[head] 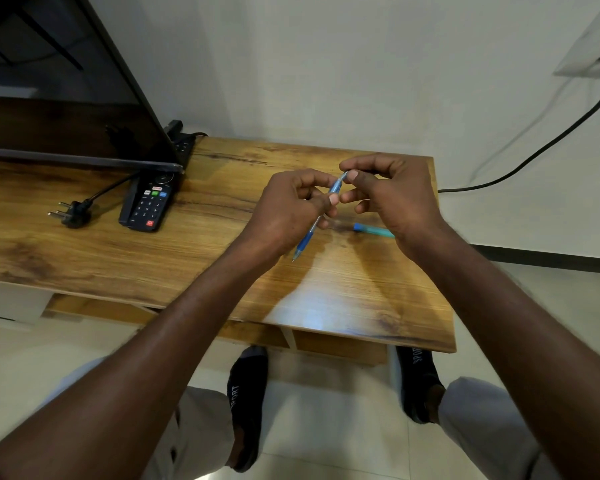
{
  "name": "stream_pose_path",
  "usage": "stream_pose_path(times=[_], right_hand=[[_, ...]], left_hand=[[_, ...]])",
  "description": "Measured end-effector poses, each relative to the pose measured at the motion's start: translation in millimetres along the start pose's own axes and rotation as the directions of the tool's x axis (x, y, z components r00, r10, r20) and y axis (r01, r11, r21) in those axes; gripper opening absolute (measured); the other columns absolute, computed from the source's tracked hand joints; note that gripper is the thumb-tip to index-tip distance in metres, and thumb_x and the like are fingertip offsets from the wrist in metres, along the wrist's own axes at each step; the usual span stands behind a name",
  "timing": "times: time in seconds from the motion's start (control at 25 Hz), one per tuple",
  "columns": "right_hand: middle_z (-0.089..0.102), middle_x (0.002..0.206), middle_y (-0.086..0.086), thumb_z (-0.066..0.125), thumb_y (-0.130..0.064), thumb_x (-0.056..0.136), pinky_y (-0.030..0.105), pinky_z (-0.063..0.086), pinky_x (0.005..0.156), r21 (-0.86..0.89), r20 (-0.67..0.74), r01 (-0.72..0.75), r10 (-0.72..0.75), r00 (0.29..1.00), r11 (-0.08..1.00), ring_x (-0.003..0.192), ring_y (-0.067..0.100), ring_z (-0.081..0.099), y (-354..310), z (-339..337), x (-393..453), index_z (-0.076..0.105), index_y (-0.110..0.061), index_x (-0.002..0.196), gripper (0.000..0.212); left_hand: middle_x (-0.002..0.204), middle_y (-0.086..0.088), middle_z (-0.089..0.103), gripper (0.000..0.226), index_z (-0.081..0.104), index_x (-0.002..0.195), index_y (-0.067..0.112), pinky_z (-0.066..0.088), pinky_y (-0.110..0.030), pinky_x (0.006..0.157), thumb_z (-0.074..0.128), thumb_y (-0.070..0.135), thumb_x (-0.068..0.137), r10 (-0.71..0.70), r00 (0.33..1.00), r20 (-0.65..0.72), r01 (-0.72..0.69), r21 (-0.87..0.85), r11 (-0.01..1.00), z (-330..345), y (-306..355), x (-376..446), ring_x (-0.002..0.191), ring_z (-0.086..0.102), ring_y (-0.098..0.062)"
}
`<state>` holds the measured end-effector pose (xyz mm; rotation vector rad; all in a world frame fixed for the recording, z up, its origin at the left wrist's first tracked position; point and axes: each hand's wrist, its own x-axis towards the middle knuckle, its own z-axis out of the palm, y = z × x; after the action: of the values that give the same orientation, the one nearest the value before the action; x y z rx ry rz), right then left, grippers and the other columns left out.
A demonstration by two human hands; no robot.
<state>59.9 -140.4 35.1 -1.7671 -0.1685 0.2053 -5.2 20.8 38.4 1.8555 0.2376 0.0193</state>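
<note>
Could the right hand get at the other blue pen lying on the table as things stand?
Probably yes, once it lets go: the right hand pinches the top of the held pen, while the lying pen sits just below it, nothing between them.

Both bare forearms were stretched forward and met in the middle. The left hand [290,211] curled its fingers round a slim blue plastic pen [305,241], while the right hand [400,199] pinched the pen's upper end between thumb and forefinger, other fingers loosely curled.
</note>
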Motion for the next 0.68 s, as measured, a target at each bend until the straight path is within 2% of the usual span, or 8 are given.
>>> stream_pose_path(times=[0.2, 0.36, 0.48, 0.6, 0.68], right_hand=[[0.079, 0.107, 0.004, 0.065, -0.007, 0.102, 0.027, 0.057, 0.062, -0.036, 0.013, 0.019, -0.018, 1.000, 0.999, 0.080, 0.021, 0.080, 0.3, 0.6, 0.0, 0.079, -0.010, 0.112, 0.017], [0.079, 0.106, -0.001, 0.063, -0.007, 0.103, 0.026, 0.057, 0.062, -0.073, 0.016, 0.031, -0.030, 0.999, 0.997, 0.081, 0.016, 0.080, 0.1, 2.8, -0.9, 0.079, -0.014, 0.111, 0.019], [0.081, 0.103, -0.002, 0.063, -0.007, 0.103, 0.023, 0.057, 0.064, 0.033, 0.033, -0.039, 0.038, 0.999, 0.999, 0.085, 0.014, 0.079, -0.5, 2.3, -1.0, 0.081, -0.017, 0.110, 0.021], [0.081, 0.100, -0.001, 0.066, -0.008, 0.101, 0.025, 0.055, 0.064, 0.163, 0.069, -0.115, 0.105, 0.992, 0.980, 0.083, 0.015, 0.076, -0.1, 2.7, -2.4, 0.081, -0.018, 0.111, 0.021], [0.079, 0.098, 0.001, 0.067, -0.007, 0.100, 0.026, 0.055, 0.063, 0.189, 0.062, -0.117, 0.107, 0.992, 0.975, 0.080, 0.014, 0.074, -0.6, 3.9, -2.5, 0.079, -0.017, 0.113, 0.020]], left_hand=[[0.089, -0.016, 0.078, 0.025, 0.073, 0.124, 0.010, 0.061, -0.030, 0.075, 0.068, 0.008, 0.100, 0.007, 1.000, 0.005, -0.007, 0.018, 1.000, -0.7, 0.2, -0.8, 0.068, 0.070, -0.014], [0.089, -0.016, 0.078, 0.023, 0.072, 0.122, 0.008, 0.061, -0.024, 0.070, 0.069, 0.007, 0.099, 0.005, 1.000, 0.000, -0.005, 0.032, 0.999, 0.6, 0.2, -0.7, 0.067, 0.070, -0.010], [0.089, -0.015, 0.078, 0.022, 0.069, 0.121, 0.006, 0.062, -0.030, 0.074, 0.069, 0.008, 0.099, 0.002, 1.000, -0.011, -0.002, 0.012, 1.000, 1.0, 1.0, -1.0, 0.069, 0.072, -0.015], [0.091, -0.015, 0.078, 0.027, 0.058, 0.123, 0.003, 0.062, -0.037, 0.075, 0.069, 0.008, 0.099, -0.020, 1.000, -0.023, 0.019, -0.053, 0.998, 1.2, 0.6, -1.2, 0.071, 0.072, -0.020], [0.090, -0.014, 0.078, 0.028, 0.053, 0.123, 0.003, 0.061, -0.034, 0.071, 0.069, 0.007, 0.099, -0.025, 0.999, -0.028, 0.022, -0.074, 0.997, 0.7, 0.3, -1.3, 0.070, 0.071, -0.020]])
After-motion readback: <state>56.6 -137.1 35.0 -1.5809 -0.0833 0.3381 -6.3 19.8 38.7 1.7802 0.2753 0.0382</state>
